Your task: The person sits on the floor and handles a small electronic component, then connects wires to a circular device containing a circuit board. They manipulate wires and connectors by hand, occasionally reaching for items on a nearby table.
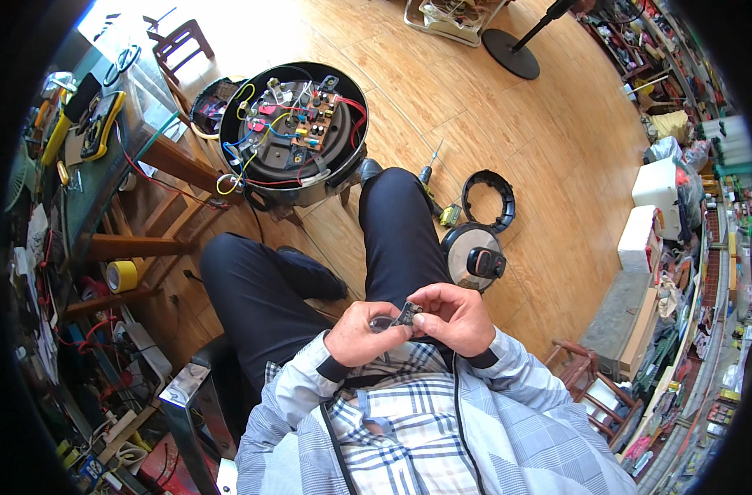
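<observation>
Above my lap, my left hand (360,334) and my right hand (455,318) are close together, both pinching a small dark part (406,313) with light metallic bits on it. A rounded dark piece (380,323) shows against the fingers of my left hand; I cannot tell whether it belongs to the same part. In front of my knees stands an upturned electric cooker (361,169), its underside open. A circuit board (317,124) and red, blue and yellow wires lie exposed inside it.
On the floor to the right are a screwdriver (426,174), a black ring (468,203) and a round lid (456,247) with a black knob. A glass-topped table (104,194) with a yellow multimeter (103,125) stands left. Crowded shelves (710,272) line the right side.
</observation>
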Available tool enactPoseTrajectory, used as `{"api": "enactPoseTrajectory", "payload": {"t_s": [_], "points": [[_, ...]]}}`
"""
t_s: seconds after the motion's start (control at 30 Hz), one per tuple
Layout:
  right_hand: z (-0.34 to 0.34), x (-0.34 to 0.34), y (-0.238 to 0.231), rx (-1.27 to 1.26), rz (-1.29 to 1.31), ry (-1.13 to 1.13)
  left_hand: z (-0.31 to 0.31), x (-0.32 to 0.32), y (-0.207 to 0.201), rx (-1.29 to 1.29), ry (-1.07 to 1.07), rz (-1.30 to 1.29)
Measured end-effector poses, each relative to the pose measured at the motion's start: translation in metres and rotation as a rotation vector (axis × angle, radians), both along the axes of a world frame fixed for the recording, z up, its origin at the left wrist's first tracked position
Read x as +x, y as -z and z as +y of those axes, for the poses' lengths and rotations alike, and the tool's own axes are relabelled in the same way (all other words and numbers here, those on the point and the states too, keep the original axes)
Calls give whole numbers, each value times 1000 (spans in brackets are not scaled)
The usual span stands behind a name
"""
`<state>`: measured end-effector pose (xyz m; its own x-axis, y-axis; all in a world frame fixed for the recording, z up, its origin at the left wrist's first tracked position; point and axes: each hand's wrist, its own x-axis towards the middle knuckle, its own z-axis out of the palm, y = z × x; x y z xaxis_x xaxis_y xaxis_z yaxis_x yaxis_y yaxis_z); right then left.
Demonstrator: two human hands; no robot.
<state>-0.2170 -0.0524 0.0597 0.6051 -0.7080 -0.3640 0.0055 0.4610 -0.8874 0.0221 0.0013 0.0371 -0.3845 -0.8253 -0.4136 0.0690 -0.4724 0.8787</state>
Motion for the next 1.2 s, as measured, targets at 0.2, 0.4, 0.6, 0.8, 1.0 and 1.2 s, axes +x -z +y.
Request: {"api": "enactPoseTrajectory", "payload": {"t_s": [0.2,0.4,0.6,0.8,1.0,1.2], "points": [[-6,1,-1,36,49,105,4,2,9,38,-131,102],[-5,2,3,73,92,157,6,0,19,64,-162,58],[-5,3,4,112,119,166,5,1,25,212,-159,122],[-2,2,9,121,129,209,4,-3,26,155,-174,81],[-6,0,16,116,53,293,5,1,30,118,-242,259],[-6,-1,21,112,7,374,6,-1,38,55,-236,275]]}}
